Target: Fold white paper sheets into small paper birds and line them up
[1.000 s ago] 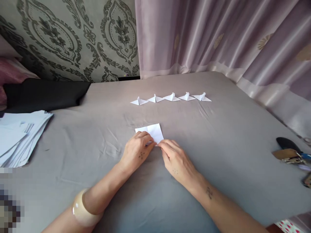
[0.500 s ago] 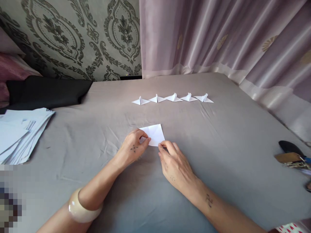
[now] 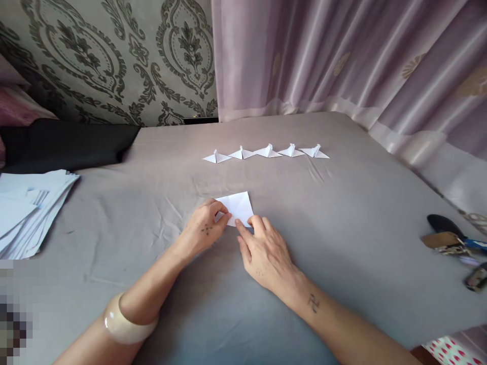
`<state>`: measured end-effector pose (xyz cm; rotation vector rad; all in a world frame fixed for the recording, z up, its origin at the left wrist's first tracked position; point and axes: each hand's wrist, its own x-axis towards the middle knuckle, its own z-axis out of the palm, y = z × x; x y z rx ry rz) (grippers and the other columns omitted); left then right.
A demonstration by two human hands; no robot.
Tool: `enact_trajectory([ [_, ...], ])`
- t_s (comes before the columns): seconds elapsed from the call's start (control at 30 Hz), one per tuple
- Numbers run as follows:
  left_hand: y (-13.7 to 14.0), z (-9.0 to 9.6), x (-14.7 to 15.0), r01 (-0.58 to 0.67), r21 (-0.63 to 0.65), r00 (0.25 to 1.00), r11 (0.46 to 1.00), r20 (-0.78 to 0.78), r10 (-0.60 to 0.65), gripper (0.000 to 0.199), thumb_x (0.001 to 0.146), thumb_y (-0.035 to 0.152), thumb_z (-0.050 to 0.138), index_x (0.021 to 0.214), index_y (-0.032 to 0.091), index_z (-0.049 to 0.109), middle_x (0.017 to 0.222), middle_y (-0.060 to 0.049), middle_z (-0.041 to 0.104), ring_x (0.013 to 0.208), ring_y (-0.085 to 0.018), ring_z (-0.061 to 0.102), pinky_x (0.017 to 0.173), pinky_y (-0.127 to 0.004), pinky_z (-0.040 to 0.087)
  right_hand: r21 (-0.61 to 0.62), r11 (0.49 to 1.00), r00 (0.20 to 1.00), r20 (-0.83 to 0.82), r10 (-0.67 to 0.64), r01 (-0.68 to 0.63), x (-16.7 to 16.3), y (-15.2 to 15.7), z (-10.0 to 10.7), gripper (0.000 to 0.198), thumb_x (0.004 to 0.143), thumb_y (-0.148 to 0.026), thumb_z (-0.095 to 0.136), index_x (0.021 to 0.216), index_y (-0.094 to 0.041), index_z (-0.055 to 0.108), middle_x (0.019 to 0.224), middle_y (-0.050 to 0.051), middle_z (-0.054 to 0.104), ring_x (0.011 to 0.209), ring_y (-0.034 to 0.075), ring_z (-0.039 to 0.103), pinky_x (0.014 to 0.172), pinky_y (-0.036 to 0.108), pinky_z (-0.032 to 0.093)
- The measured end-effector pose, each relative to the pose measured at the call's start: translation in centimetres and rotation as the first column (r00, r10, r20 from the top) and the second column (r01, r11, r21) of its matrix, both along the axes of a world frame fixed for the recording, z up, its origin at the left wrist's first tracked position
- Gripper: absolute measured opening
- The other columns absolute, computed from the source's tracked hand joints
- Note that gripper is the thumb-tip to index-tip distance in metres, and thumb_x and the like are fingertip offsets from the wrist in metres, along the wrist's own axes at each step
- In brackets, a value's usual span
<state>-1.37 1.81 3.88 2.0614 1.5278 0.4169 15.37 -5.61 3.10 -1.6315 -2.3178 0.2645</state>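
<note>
A small folded sheet of white paper point(image 3: 239, 205) lies on the grey cloth in front of me, with faint creases across it. My left hand point(image 3: 205, 225) pinches its left side between thumb and fingers, covering that end. My right hand point(image 3: 266, 251) rests at the lower right of the sheet. Its index fingertip presses on the near edge, the thumb is apart below it, and the other fingers touch the right corner. Beyond the sheet, several white folded paper birds point(image 3: 268, 151) stand in a row with their wing tips touching or nearly so.
A stack of white paper point(image 3: 34, 218) lies at the left, in front of a folded black cloth point(image 3: 72, 144). On the right are keys with a brown tag point(image 3: 441, 240) and a dark object point(image 3: 476, 277). A mauve curtain point(image 3: 304, 56) hangs behind the grey cloth surface point(image 3: 361, 203).
My right index finger has slid left along the paper's near edge, and the thumb has come away from it. My left hand keeps its pinch. The whole view has shifted slightly.
</note>
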Motion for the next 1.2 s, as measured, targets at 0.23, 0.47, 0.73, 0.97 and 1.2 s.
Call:
enact_trajectory([
  [0.23, 0.1, 1.1, -0.6, 0.051, -0.061, 0.999, 0.997, 0.001, -0.051, 0.019, 0.078, 0.028, 0.050, 0.082, 0.018, 0.065, 0.083, -0.003, 0.062, 0.065, -0.015, 0.054, 0.062, -0.028, 0.045, 0.039, 0.999, 0.998, -0.055, 0.002, 0.000, 0.5, -0.3, -0.4, 0.035, 0.095, -0.021, 0.042, 0.122, -0.012, 0.061, 0.106, 0.013, 0.060, 0.094, 0.023, 0.055, 0.071, 0.034, 0.050],
  [0.47, -1.0, 0.3, -1.9, 0.205, 0.057, 0.975, 0.977, 0.080, -0.209, 0.012, 0.081, 0.017, 0.049, 0.084, 0.020, 0.061, 0.096, -0.004, 0.064, 0.084, -0.017, 0.060, 0.075, -0.029, 0.048, 0.062, 0.998, 0.995, -0.097, -0.012, 0.018, 1.3, 0.6, -0.4, 0.013, 0.093, -0.023, 0.052, 0.099, -0.017, 0.062, 0.099, 0.008, 0.063, 0.092, 0.021, 0.057, 0.072, 0.032, 0.048],
  [0.73, -2.9, -1.3, -3.3, 0.333, 0.451, 0.935, 0.828, -0.271, -0.228, 0.030, 0.094, 0.015, 0.042, 0.095, 0.024, 0.070, 0.097, -0.008, 0.057, 0.087, -0.021, 0.048, 0.075, -0.033, 0.045, 0.175, 0.967, 0.982, 0.064, 0.178, -0.186, 0.4, 1.9, 0.0, 0.022, 0.091, -0.008, 0.048, 0.098, -0.019, 0.064, 0.093, 0.006, 0.061, 0.086, 0.021, 0.052, 0.073, 0.034, 0.040],
  [0.97, -6.1, -0.7, -4.0, 0.314, 0.415, 0.894, 0.854, -0.432, -0.119, 0.033, 0.095, 0.015, 0.038, 0.114, 0.021, 0.065, 0.088, -0.008, 0.057, 0.075, -0.019, 0.046, 0.065, -0.032, 0.041, 0.188, 0.930, 0.930, 0.257, 0.264, -0.316, -1.0, 1.4, 0.4, 0.026, 0.086, 0.001, 0.044, 0.092, -0.017, 0.063, 0.085, 0.007, 0.058, 0.079, 0.022, 0.048, 0.071, 0.035, 0.035],
  [1.2, -6.8, -1.5, -4.1, 0.114, 0.333, 0.980, 0.936, -0.189, -0.052, 0.030, 0.097, 0.026, 0.040, 0.111, 0.023, 0.067, 0.087, -0.006, 0.060, 0.077, -0.017, 0.055, 0.066, -0.028, 0.047, 0.178, 0.927, 0.919, 0.287, 0.272, -0.330, -1.6, 1.9, 0.6, 0.028, 0.090, -0.001, 0.042, 0.082, -0.017, 0.063, 0.083, 0.007, 0.059, 0.077, 0.020, 0.048, 0.070, 0.034, 0.035],
])
